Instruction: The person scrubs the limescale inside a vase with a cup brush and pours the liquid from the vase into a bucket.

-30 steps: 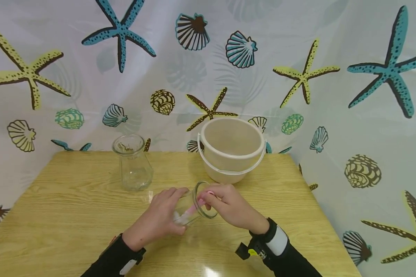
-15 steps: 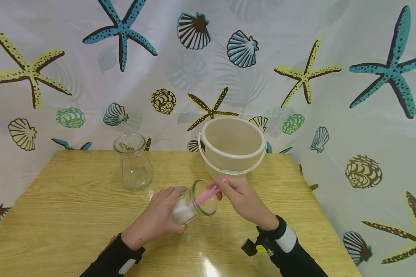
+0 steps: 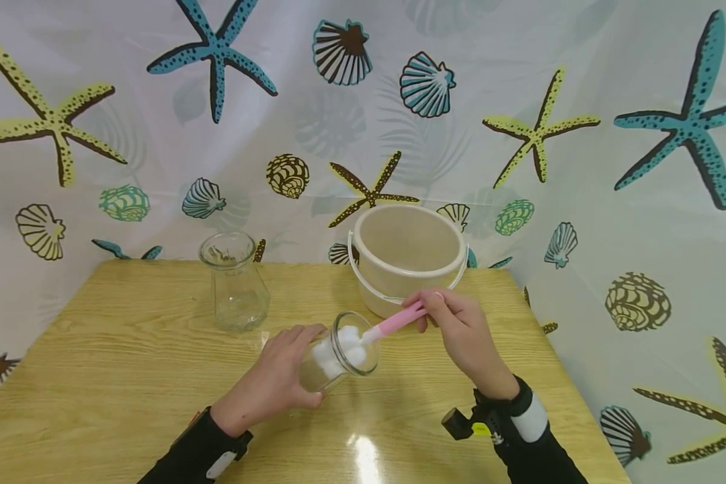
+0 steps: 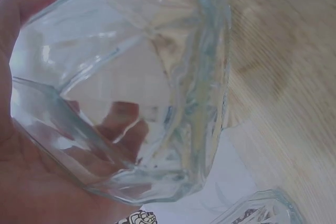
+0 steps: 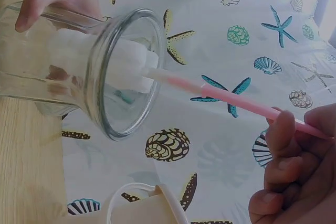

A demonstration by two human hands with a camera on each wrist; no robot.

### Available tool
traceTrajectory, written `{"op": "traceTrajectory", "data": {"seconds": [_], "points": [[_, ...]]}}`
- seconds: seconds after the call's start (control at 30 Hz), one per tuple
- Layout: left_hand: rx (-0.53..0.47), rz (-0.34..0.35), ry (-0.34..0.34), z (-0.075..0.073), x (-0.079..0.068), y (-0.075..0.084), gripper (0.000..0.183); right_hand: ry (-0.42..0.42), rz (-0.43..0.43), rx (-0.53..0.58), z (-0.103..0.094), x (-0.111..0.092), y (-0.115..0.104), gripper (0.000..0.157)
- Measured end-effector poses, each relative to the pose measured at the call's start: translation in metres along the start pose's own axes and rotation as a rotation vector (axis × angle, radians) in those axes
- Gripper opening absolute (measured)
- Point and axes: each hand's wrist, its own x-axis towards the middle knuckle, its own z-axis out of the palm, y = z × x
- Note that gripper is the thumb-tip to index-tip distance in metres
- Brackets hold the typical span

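Note:
My left hand [image 3: 278, 376] grips a clear glass vase [image 3: 312, 378] round its body. The vase lies tilted, its wide mouth towards the right. In the left wrist view its faceted base [image 4: 113, 72] faces the camera. A white sponge head [image 3: 333, 355] sits inside, near the neck. It belongs to a bottle brush with a pink handle [image 3: 401, 320]. My right hand [image 3: 462, 333] pinches the handle's far end, outside the mouth. From the right wrist view, the handle [image 5: 239, 102] runs straight out through the glass rim [image 5: 109, 129].
A second glass vase [image 3: 238, 296] stands upright at the back left of the wooden table [image 3: 127, 376]. Behind my right hand is a cream bucket [image 3: 393, 269] with its handle hanging in front. A sea-patterned cloth [image 3: 363, 128] hangs along the back and sides.
My right hand has moved right and slightly up, drawing the brush outwards. The sponge has slid from deep in the vase towards its mouth. My left hand holds its place.

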Motion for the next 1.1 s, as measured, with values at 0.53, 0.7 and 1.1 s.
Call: {"op": "traceTrajectory", "data": {"seconds": [0.53, 0.7, 1.1], "points": [[0.046, 0.016, 0.021, 0.002, 0.001, 0.002, 0.095, -0.236, 0.069, 0.045, 0.038, -0.005, -0.006, 0.026], [0.051, 0.005, 0.003, 0.002, 0.002, 0.002, 0.096, -0.334, 0.064, 0.043, 0.051, -0.007, -0.003, 0.025], [0.047, -0.001, -0.013, 0.001, 0.001, 0.002, 0.097, -0.299, -0.039, -0.039, 0.051, -0.007, -0.005, 0.019]]}}
